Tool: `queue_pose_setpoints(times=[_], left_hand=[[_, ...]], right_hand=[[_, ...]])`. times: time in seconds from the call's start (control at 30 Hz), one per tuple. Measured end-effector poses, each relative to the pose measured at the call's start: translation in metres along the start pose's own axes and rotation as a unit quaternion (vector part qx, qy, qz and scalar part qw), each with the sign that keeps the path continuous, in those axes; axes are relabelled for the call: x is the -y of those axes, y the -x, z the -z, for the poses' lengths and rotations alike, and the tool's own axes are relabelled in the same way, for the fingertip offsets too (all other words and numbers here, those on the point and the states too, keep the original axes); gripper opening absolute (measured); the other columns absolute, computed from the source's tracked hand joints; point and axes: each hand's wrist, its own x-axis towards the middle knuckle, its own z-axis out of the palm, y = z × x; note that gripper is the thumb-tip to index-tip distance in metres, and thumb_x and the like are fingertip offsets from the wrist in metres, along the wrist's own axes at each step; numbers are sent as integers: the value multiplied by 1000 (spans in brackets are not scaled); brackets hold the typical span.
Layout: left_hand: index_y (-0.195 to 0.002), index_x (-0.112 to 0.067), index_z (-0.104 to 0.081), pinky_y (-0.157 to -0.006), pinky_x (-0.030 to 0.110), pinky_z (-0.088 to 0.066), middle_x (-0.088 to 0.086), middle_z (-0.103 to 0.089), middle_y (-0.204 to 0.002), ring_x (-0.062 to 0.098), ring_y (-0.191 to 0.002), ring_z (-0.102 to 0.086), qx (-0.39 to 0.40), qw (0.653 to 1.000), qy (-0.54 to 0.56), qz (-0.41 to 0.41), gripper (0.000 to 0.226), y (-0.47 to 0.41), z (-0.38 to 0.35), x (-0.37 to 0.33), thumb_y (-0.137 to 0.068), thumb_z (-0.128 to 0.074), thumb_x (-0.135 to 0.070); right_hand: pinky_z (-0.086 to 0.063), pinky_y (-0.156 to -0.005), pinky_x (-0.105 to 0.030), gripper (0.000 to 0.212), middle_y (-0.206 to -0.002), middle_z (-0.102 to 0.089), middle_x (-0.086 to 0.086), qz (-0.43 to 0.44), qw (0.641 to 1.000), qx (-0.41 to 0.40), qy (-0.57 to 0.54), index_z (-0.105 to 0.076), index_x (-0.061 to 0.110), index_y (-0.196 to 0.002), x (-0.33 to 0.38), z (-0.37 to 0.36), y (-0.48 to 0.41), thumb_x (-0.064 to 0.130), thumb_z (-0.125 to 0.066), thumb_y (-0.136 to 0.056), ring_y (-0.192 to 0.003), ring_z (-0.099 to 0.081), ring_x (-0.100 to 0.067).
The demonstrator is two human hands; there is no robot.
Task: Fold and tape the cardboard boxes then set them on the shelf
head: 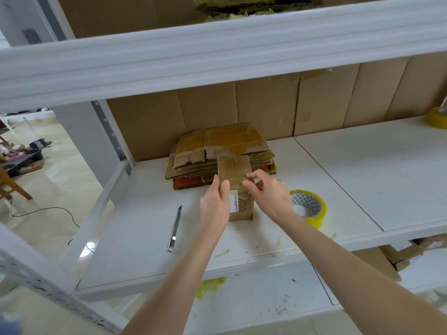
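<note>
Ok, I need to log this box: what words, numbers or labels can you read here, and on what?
No text is readable.
The white label on the small box: print too blurred.
The printed table beside it: too small to read.
The tape roll core: grey triangle pattern, no words.

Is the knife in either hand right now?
No, the knife lies on the shelf; the left hand and right hand grip the box.

box (234, 169) label (244, 204) unreadable | far tape roll (439, 118) cut by rt edge | near roll (313, 205) part-hid by right hand (268, 192)
</note>
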Motion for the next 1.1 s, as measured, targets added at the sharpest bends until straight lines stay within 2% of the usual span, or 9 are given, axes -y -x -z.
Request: queue_pose_setpoints(times=[0.1, 0.2, 0.33, 0.5, 0.6, 0.67, 0.83, 0.93, 1.1], left_hand=[[-141, -12, -44, -75, 34, -42, 10, -66, -99, 27, -93, -59, -18, 1000, 1, -1, 45, 4, -2, -2, -104, -29, -31], [-111, -8, -55, -67, 33, -36, 8, -60, -86, 31, -94, -59, 32, 999, -17, 17, 41, 2, 3, 5, -104, -22, -32], [-132, -15, -46, -75, 39, -48, 5, -58, -87, 30, -85, -60, 79, 996, 32, 13, 44, 7, 2, 4, -103, -20, -36], [-76, -26, -51, -73, 32, -39, 8, -57, -83, 29, -92, -56, 72, 993, 45, 81, 37, 6, 2, 22, -102, -28, -39], [-110, -36, -62, -73, 23, -38, -17, -53, -88, 7, -88, -53, 118, 985, 110, 68, 23, 4, -6, 18, -99, -42, -39], [-134, -33, -52, -71, 17, -37, -19, -54, -97, -6, -81, -48, 141, 984, 107, 32, 40, 7, -17, 7, -97, -44, -46], [-128, -25, -59, -79, 14, -38, -10, -57, -121, 6, -105, -53, 39, 990, 96, -93, 32, 21, -43, -29, -98, -50, -26], [-137, -18, -47, -96, 24, -38, 2, -47, -136, 14, -118, -48, -26, 990, 135, -42, 43, 8, -57, -58, -96, -53, -27], [-134, -13, -49, -102, 32, -37, 2, -53, -130, 22, -124, -49, 57, 970, 229, 63, 54, 4, -132, -127, -89, -61, -40]], right_hand=[[-40, -68, -28, 28, -97, -70, 0, 24, 999, -26, -2, -60, 27, -123, -1, -3, 5, 36, -49, -99, -90, -63, -23], [-47, -73, -29, 29, -103, -71, -1, 20, 999, -10, -24, -60, 28, -126, -3, 1, 5, 28, -44, -101, -92, -65, -22], [-48, -73, -36, 32, -101, -68, -4, 6, 1000, 3, -10, -55, 27, -129, -1, 1, 8, 26, -35, -104, -91, -63, -26], [-43, -71, -33, 41, -99, -66, 2, -117, 990, 4, 78, -57, 32, -109, -5, 22, 0, 64, -35, -93, -85, -54, -21], [-47, -74, -35, 75, -91, -64, 3, -157, 983, 47, 85, -58, 25, -103, -2, 37, -9, 88, -33, -71, -88, -58, -21], [-51, -82, -39, 87, -97, -63, 2, -182, 981, 61, 32, -53, 21, -110, -1, 41, -9, 92, -41, -61, -94, -59, -23], [-56, -84, -43, 60, -97, -64, -3, -272, 943, -28, -189, -54, 16, -106, -27, 66, -17, 60, -69, -68, -89, -62, -21], [-60, -72, -35, 44, -93, -68, -7, -310, 862, -68, -396, -62, 14, -102, -59, 99, -28, 48, -70, -76, -80, -66, -20], [-57, -65, -30, 22, -67, -69, 8, -295, 782, -89, -541, -72, 23, -84, -136, 161, -28, 42, -63, -81, -67, -66, -10]])
